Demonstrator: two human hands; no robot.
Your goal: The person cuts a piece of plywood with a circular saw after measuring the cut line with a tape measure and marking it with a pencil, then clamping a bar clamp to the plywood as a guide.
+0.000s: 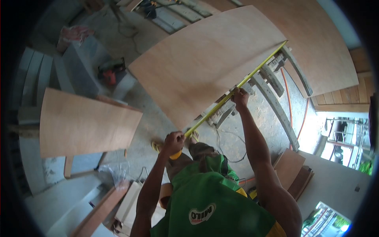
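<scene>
A yellow tape measure (216,107) is stretched along the near long edge of a plywood sheet (205,51), reaching its far right corner. At the near corner, my left hand (173,143) is closed around the near end of the tape, and a yellow patch shows just below the hand. My right hand (240,98) pinches the blade about midway, right at the sheet's edge. Wooden supports (272,77) stick out from under the sheet.
A smaller plywood piece (89,124) lies to the left. Behind it sits a red and dark power tool (110,71). An orange cord (287,98) runs over the floor at right. Another large sheet (321,59) stands beyond, and boards (290,172) lean at lower right.
</scene>
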